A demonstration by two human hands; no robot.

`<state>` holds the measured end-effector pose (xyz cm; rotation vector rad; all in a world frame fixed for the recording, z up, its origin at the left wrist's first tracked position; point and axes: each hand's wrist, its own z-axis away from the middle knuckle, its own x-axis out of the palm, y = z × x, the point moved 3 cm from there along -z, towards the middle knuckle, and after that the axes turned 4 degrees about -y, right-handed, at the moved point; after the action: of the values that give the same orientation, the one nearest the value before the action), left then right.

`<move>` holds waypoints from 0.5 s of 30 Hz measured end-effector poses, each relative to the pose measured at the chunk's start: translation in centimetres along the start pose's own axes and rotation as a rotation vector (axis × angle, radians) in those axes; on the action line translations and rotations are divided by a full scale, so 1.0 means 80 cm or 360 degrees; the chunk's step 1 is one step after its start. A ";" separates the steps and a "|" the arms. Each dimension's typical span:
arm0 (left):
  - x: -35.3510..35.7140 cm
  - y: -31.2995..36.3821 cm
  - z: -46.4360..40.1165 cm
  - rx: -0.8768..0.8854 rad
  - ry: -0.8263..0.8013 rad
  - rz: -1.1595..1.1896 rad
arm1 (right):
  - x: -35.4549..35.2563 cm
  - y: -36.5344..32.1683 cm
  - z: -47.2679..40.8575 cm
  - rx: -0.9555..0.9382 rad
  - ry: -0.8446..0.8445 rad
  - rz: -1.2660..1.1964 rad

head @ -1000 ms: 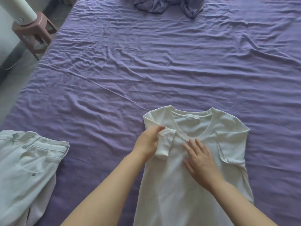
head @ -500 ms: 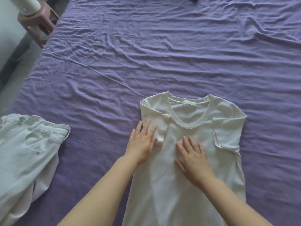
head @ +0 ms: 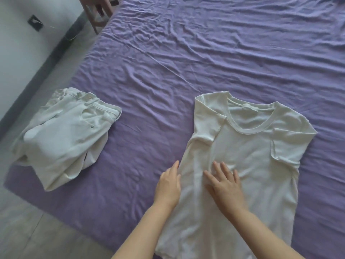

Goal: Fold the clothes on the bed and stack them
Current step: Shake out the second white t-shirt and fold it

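Now both hands flat, fingers straight, nothing gripped: right hand [head: 225, 186] presses white t-shirt [head: 248, 159] chest, left hand [head: 169, 184] at shirt's left folded edge. Shirt's long axis runs from collar toward person. Folded trousers [head: 65, 135] left of shirt, well apart, on bed [head: 205, 62].

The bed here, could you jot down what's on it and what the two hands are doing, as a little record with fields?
surface: bed with a wrinkled purple sheet
garment being folded: white T-shirt, lying flat, neckline away from the person, both sleeves folded inward
left hand: fingers straight, at the shirt's left edge
right hand: flat, fingers spread, pressing on the shirt's middle
already folded: white trousers, to the left near the bed's edge, apart from the shirt
beside the bed: wooden stool, partly out of view
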<state>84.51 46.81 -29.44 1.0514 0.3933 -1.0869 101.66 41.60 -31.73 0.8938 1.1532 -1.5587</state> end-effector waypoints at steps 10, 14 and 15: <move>-0.015 0.004 -0.039 -0.0341 0.0084 0.0106 | 0.005 0.045 0.042 0.0184 -0.0013 0.0030; -0.015 0.008 -0.043 -0.0312 -0.0008 0.0171 | 0.014 0.048 0.055 0.0136 0.0017 0.0103; -0.015 0.009 -0.041 -0.0284 -0.0017 0.0237 | 0.020 0.049 0.062 0.0134 -0.0012 0.0130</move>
<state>85.28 50.30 -29.83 0.9014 0.3899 -0.9068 104.98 36.07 -32.82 0.9774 1.0394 -1.5518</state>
